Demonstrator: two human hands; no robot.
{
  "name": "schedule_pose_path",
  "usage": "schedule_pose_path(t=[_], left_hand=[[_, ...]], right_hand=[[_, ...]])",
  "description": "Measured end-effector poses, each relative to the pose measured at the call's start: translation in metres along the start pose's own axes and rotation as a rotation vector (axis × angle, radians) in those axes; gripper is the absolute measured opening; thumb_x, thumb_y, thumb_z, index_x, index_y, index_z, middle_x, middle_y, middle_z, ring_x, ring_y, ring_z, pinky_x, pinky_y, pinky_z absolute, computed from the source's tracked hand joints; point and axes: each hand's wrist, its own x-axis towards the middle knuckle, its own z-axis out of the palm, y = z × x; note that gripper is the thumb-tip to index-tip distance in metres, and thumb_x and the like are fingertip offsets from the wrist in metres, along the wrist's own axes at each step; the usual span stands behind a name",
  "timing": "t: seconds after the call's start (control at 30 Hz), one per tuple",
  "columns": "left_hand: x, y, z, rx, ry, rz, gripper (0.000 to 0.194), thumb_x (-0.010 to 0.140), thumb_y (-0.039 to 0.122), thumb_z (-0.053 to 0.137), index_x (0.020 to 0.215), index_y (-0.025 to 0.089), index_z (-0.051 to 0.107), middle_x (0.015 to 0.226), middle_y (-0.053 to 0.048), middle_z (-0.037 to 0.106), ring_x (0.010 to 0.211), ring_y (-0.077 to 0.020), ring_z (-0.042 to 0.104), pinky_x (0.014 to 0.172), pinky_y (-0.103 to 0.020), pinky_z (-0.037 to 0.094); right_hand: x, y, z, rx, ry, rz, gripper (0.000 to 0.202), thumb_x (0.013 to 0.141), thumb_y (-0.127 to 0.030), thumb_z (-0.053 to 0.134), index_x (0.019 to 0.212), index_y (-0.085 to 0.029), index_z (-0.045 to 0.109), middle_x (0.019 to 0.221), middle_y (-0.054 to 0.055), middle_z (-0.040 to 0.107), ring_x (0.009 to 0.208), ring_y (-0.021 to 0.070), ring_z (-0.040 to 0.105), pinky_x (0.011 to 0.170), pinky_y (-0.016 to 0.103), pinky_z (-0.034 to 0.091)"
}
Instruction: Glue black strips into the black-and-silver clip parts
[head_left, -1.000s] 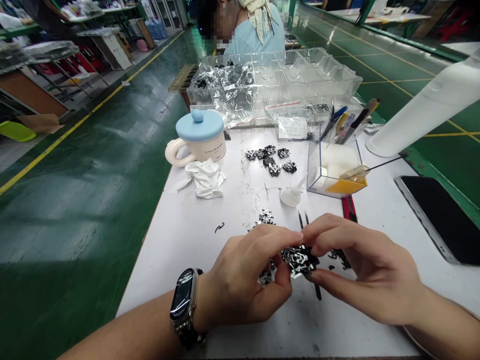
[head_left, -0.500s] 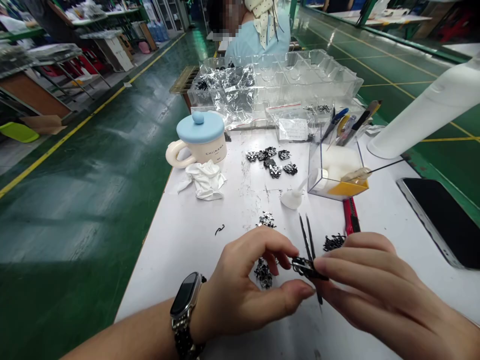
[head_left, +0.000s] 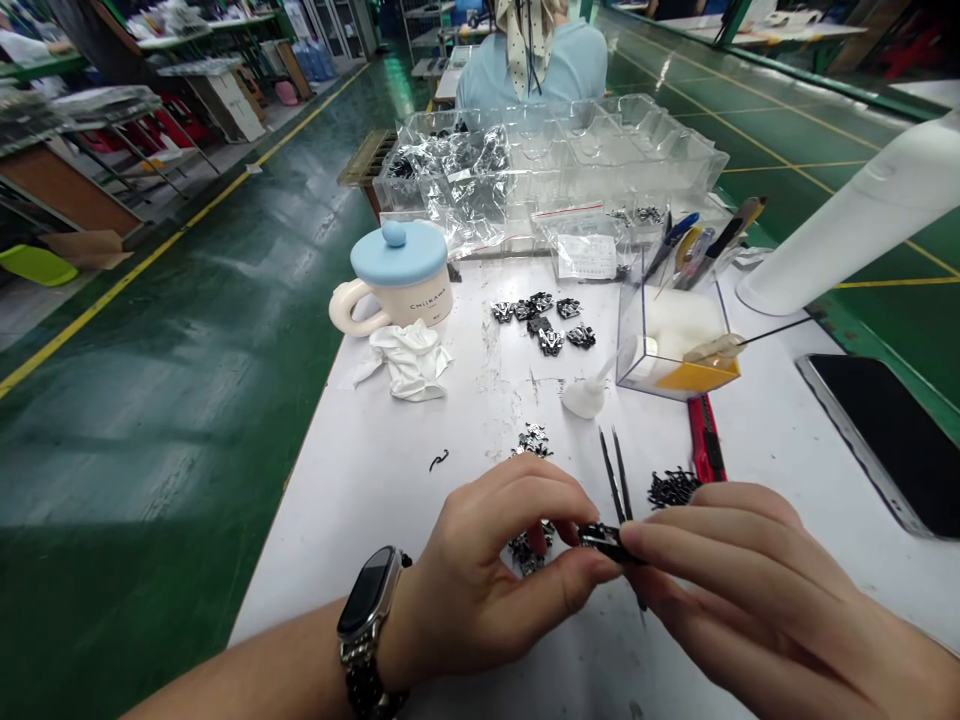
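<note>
Between both hands is a small black and metal part (head_left: 602, 540). My left hand (head_left: 506, 565), with a watch on its wrist, pinches the part's left end between thumb and forefinger. Fingers of my right hand (head_left: 757, 590) grip its right end. Dark tweezers (head_left: 617, 475) run behind the part, tips pointing away from me; whether a finger holds them is hidden. Small metal pieces (head_left: 531, 440) lie beyond my left hand, and more are partly hidden beneath it. A pile of black pieces (head_left: 673, 488) lies just beyond my right hand.
On the white table (head_left: 360, 440) stand a lidded mug (head_left: 412, 290), crumpled tissue (head_left: 411, 362), a small white bottle (head_left: 583, 398) and a clear pen box (head_left: 675, 345). Finished-looking black parts (head_left: 550, 340) lie mid-table. A red cutter (head_left: 706, 440) and phone (head_left: 885, 440) are right; trays (head_left: 600, 170) and a seated person are behind.
My left thumb and forefinger have closed onto the part, which has shifted slightly left. My right hand has moved slightly. The person in front has changed posture.
</note>
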Motion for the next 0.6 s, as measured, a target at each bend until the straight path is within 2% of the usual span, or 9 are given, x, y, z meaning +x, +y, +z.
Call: schedule_pose_path(t=[0.07,0.2,0.37,0.47,0.53,0.6], left_hand=[[0.0,0.0,0.0,0.002,0.005,0.007,0.014,0.076,0.011,0.068,0.089,0.009,0.063,0.08,-0.012,0.065,0.071,-0.0163,0.061,0.052,-0.023,0.052],[0.0,0.0,0.0,0.012,0.021,0.02,0.014,0.076,0.01,0.068,0.088,0.009,0.063,0.079,-0.013,0.065,0.071,-0.0166,0.061,0.052,-0.023,0.052],[0.0,0.0,0.001,0.022,0.031,0.014,0.014,0.076,0.011,0.068,0.087,0.01,0.061,0.079,-0.012,0.066,0.07,-0.0161,0.061,0.054,-0.024,0.051],[0.001,-0.002,-0.001,-0.004,0.024,-0.076,0.009,0.081,0.019,0.065,0.083,0.012,0.059,0.079,-0.01,0.066,0.07,-0.0151,0.061,0.058,-0.025,0.052],[0.001,-0.003,-0.002,-0.006,0.02,-0.143,0.016,0.087,0.028,0.057,0.081,0.013,0.06,0.079,-0.009,0.065,0.069,-0.0146,0.06,0.06,-0.027,0.051],[0.0,-0.005,-0.003,0.012,0.036,-0.198,0.024,0.091,0.033,0.049,0.085,0.013,0.061,0.078,-0.008,0.063,0.067,-0.014,0.059,0.058,-0.027,0.051]], right_hand=[[0.004,0.001,-0.007,-0.083,-0.07,-0.077,0.025,0.085,-0.01,0.05,0.097,-0.027,0.064,0.087,0.001,0.071,0.075,0.0156,0.066,0.066,0.025,0.056],[0.005,0.001,-0.01,-0.18,-0.035,-0.19,0.027,0.085,-0.005,0.048,0.098,-0.022,0.064,0.087,0.002,0.071,0.076,0.0145,0.066,0.068,0.024,0.056],[0.003,0.004,0.002,-0.143,0.086,-0.153,0.023,0.083,-0.004,0.049,0.092,-0.021,0.062,0.087,0.005,0.069,0.078,0.0166,0.064,0.07,0.029,0.055],[0.003,0.015,0.008,-0.023,0.055,-0.188,0.019,0.079,-0.003,0.057,0.086,-0.02,0.056,0.097,0.005,0.066,0.082,0.0169,0.061,0.072,0.031,0.053],[0.004,0.022,0.01,0.21,0.032,-0.095,0.025,0.078,-0.005,0.06,0.095,-0.021,0.051,0.101,0.005,0.063,0.089,0.0165,0.06,0.075,0.03,0.053],[0.005,0.027,0.011,0.469,0.034,0.141,0.03,0.082,-0.01,0.061,0.105,-0.024,0.048,0.1,0.003,0.062,0.092,0.0143,0.06,0.078,0.026,0.053]])
